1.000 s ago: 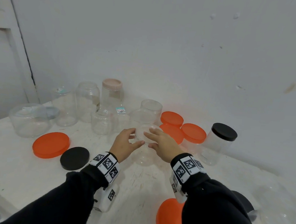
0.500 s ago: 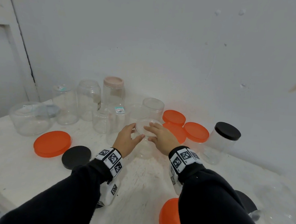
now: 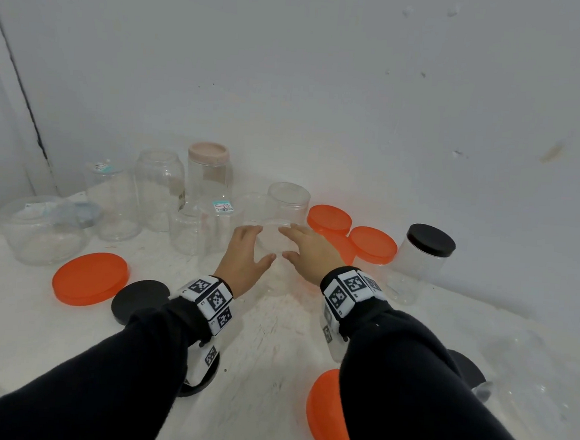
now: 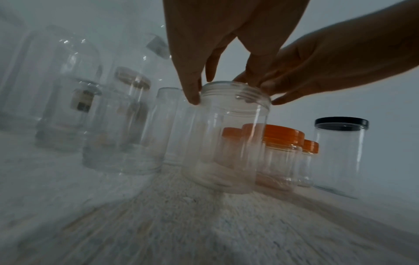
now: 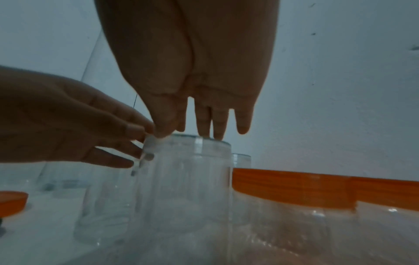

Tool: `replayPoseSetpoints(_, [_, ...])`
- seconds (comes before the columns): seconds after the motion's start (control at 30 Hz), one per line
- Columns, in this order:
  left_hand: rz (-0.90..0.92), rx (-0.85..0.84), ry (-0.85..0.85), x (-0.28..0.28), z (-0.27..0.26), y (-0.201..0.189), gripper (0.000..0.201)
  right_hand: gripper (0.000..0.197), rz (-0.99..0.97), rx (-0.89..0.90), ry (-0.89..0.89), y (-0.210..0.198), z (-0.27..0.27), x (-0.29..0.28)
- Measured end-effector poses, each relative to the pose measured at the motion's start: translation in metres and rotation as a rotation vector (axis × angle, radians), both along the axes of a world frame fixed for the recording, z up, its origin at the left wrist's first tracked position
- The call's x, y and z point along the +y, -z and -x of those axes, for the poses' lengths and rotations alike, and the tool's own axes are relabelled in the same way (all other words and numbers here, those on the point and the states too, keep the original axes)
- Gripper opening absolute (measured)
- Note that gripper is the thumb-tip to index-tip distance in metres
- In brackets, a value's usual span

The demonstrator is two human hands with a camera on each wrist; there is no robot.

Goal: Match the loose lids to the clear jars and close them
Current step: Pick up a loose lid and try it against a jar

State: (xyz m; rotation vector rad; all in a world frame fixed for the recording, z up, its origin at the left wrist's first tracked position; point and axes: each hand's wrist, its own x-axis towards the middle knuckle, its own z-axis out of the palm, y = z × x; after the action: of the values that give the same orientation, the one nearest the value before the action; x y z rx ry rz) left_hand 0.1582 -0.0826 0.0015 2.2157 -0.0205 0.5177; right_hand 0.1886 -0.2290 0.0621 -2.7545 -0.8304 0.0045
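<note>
Both hands up at the mouth of one clear jar point(image 3: 272, 253), upright on the white table point(image 3: 273, 339) toward its far edge, in the middle of the row. Left hand point(image 3: 245, 256) on the jar's left side, thumb and fingertips point(image 4: 192, 96) set against the rim, fingers nearly straight. Right hand point(image 3: 308, 252) over the top from the right, fingers point(image 5: 217, 123) extended onto a clear lid point(image 3: 276, 226) that sits on the mouth; thumb at the near rim. Cannot tell whether either hand truly pinches or only touches. Just right of the jar, jars with orange lids point(image 3: 372, 244); beyond them a black-lidded jar point(image 3: 423, 260). On the left part of the table, a loose orange lid point(image 3: 90, 278) beside a loose black lid point(image 3: 139, 300). More clear jars along the far edge, one with a pink lid point(image 3: 208, 152). Another orange lid point(image 3: 326, 421) at the near edge.
</note>
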Motion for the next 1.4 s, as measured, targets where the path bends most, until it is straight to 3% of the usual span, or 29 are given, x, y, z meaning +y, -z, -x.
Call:
replayPoseSetpoints(0.17, [-0.249,-0.093,0.089,-0.008,-0.003,-0.005,0.055,0.039,-0.117,-0.061,0.084,-0.028,0.041,-0.034])
replayPoseSetpoints(0.3, [-0.411,-0.048,0.175,-0.011,-0.011,-0.005,0.056,0.035,-0.116,-0.082,0.105,-0.051,0.086,-0.083])
replayPoseSetpoints(0.47, [-0.374,-0.050,0.187,-0.009,-0.013,-0.005,0.052,0.037,-0.068,0.019,0.269,-0.055,0.135,-0.169])
replayPoseSetpoints(0.63, [-0.388,-0.035,0.183,-0.011,-0.012,-0.005,0.054,0.055,0.028,0.126,0.406,-0.042,0.155,-0.241])
replayPoseSetpoints(0.8, [-0.397,0.028,0.175,-0.014,-0.010,-0.010,0.058,0.081,0.100,0.228,0.462,-0.023,0.162,-0.275])
replayPoseSetpoints(0.93, [-0.540,-0.085,0.171,-0.031,0.008,-0.018,0.062,0.099,0.167,0.256,0.459,-0.010,0.159,-0.283])
replayPoseSetpoints(1.03, [-0.517,-0.118,0.374,-0.060,0.039,-0.030,0.063,0.108,0.221,0.250,0.471,-0.003,0.154,-0.288])
replayPoseSetpoints(1.1, [-0.546,0.042,0.614,-0.083,0.062,-0.035,0.069,0.112,0.258,0.243,0.475,0.000,0.151,-0.291])
replayPoseSetpoints(1.2, [-0.742,0.284,0.867,-0.109,0.085,-0.034,0.085,0.118,0.335,0.251,0.473,0.004,0.149,-0.293])
replayPoseSetpoints(1.4, [-0.954,0.343,1.021,-0.129,0.094,-0.015,0.107,0.118,0.371,0.190,0.491,0.012,0.145,-0.297])
